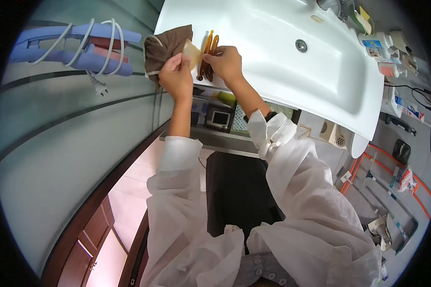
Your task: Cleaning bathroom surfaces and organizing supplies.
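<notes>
My left hand (176, 77) pinches a thin, pale yellow, translucent plate (192, 53) between thumb and fingers. Beneath and behind that hand a brown cloth (168, 41) with pale edging is bunched over the sink's left corner. My right hand (225, 64) is closed around the middle of a few slender amber-brown sticks (211, 45) with rounded ends. They are over the white ledge, close beside the plate; whether they rest on it is unclear. The thumb hides part of the sticks. A white washbasin (265, 77) spreads out to the right of both hands.
On the left, a lilac appliance (75, 59) is wrapped in its white cord against glass panelling (68, 143). Bottles (377, 40) line the basin's far right. Under the basin, an opened drawer (233, 138) holds small containers. A faucet (332, 5) stands at the back.
</notes>
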Motion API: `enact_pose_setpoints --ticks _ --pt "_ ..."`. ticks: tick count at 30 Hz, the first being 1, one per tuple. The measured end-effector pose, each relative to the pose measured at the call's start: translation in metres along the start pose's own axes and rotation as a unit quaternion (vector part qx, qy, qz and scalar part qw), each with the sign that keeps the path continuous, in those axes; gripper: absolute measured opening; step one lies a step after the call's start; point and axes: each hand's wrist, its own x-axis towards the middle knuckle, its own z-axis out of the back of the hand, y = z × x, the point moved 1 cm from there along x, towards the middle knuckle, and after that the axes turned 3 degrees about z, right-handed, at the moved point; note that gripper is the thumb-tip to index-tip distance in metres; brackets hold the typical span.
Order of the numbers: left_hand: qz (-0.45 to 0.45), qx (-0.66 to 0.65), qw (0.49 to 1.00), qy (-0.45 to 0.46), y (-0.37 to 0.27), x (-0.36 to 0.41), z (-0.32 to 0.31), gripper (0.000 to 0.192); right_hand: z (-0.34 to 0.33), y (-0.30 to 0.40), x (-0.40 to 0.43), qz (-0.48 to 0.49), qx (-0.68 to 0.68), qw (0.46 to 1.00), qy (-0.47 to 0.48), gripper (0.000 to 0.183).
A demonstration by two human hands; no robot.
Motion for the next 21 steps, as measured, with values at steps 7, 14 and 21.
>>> enact_pose_setpoints --ticks 7,14,21 --pt "0.001 0.027 0.999 0.042 -0.010 0.003 0.010 0.024 -0.009 0.002 -0.002 0.074 0.015 0.997 -0.027 0.023" --pt "-0.101 0.175 0.979 0.008 -0.024 -0.018 0.005 0.024 -0.001 -0.003 -0.010 0.111 -0.019 0.992 -0.050 0.025" --pt "-0.213 0.308 0.927 -0.025 -0.025 -0.029 0.003 0.016 0.004 -0.014 -0.019 0.150 -0.003 0.988 -0.026 0.024"
